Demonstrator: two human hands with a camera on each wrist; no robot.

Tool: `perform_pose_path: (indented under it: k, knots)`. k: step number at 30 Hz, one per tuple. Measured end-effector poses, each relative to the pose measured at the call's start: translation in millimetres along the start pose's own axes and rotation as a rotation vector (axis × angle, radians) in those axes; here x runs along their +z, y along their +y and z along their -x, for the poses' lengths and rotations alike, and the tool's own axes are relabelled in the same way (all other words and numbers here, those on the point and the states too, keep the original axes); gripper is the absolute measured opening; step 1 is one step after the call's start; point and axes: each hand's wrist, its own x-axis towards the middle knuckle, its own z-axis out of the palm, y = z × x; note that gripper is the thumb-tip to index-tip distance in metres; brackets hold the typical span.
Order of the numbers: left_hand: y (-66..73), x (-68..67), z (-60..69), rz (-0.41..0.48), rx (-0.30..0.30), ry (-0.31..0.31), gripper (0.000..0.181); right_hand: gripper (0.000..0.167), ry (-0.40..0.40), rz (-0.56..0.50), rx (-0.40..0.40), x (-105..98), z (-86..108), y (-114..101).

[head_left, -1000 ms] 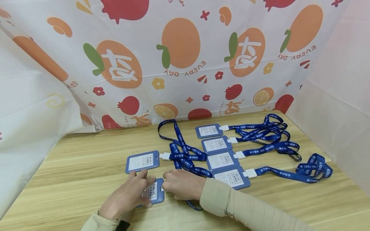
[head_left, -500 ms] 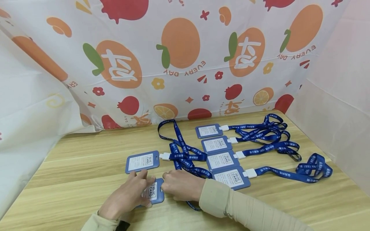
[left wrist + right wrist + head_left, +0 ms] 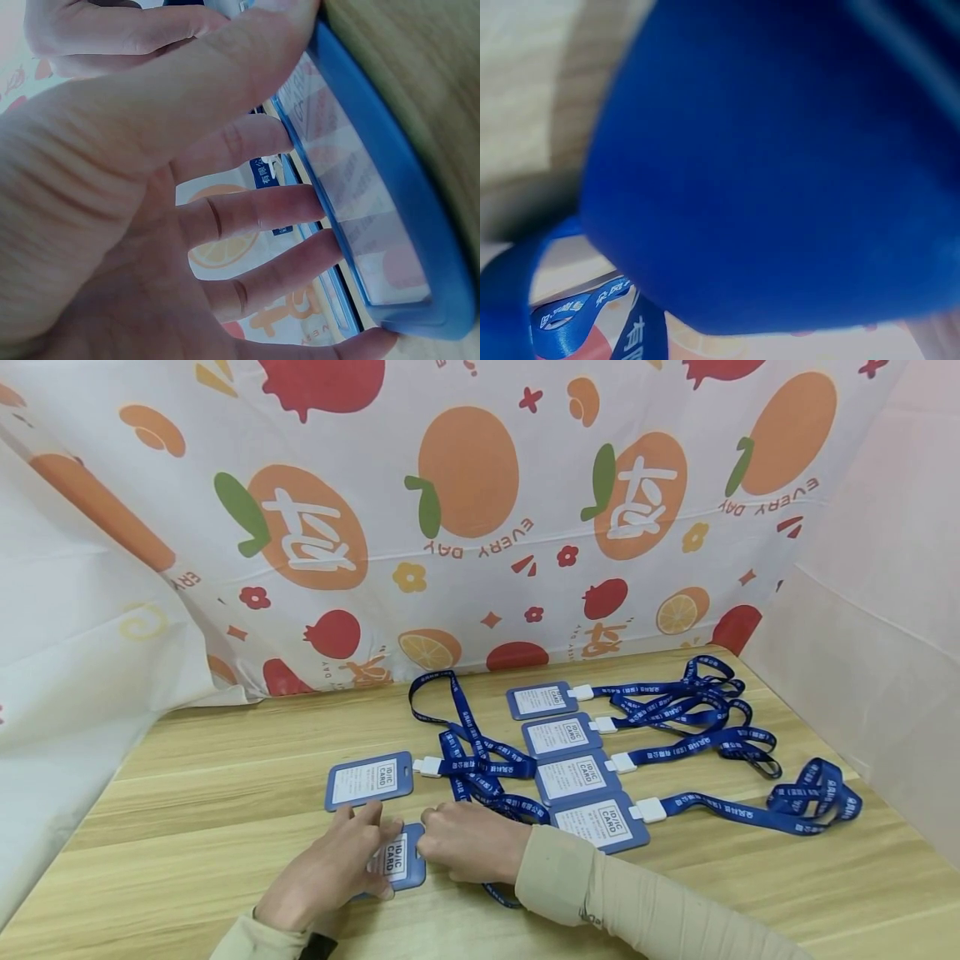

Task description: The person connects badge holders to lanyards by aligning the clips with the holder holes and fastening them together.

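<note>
My left hand [image 3: 333,860] holds a blue ID card holder [image 3: 411,860] near the front of the table. Its thumb [image 3: 247,56] is on one long edge and the fingertips are on the other, as the left wrist view shows. At the slotted end, my right hand [image 3: 476,842] has curled fingers that grip a blue lanyard [image 3: 757,172]; the lanyard's end is hidden under them. The lanyard's strap fills most of the right wrist view. Just behind lies another card holder [image 3: 370,781], apart from the white clip [image 3: 428,767] of a second lanyard [image 3: 487,767].
On the right, several card holders [image 3: 573,777] lie in a column with blue lanyards [image 3: 720,812] clipped on and trailing rightward. A fruit-print cloth [image 3: 465,593] hangs behind the wooden table [image 3: 187,827]. A pale wall [image 3: 877,635] borders the right side.
My right fingers have shifted very slightly left against the slotted end, covering a white bit visible there earlier. The left hand and card holders stay put.
</note>
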Motion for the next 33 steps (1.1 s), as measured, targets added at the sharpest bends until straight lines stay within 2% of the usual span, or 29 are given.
perform_pose_path:
  k: [14,28,33]
  knots:
    - [-1.6,-0.9,-2.6,-0.049,0.012,-0.015,0.064,0.014,-0.018,0.006,-0.008,0.5,-2.8,-1.0]
    - [-0.4,-0.6,0.4,-0.027,0.009,-0.007,0.069,0.012,-0.009,-0.005,-0.017,-1.3,-4.9,-4.6]
    - [1.1,-0.6,-0.1,-0.026,-0.004,-0.008,0.069,0.013,-0.017,-0.023,0.010,-1.3,-4.1,-3.5]
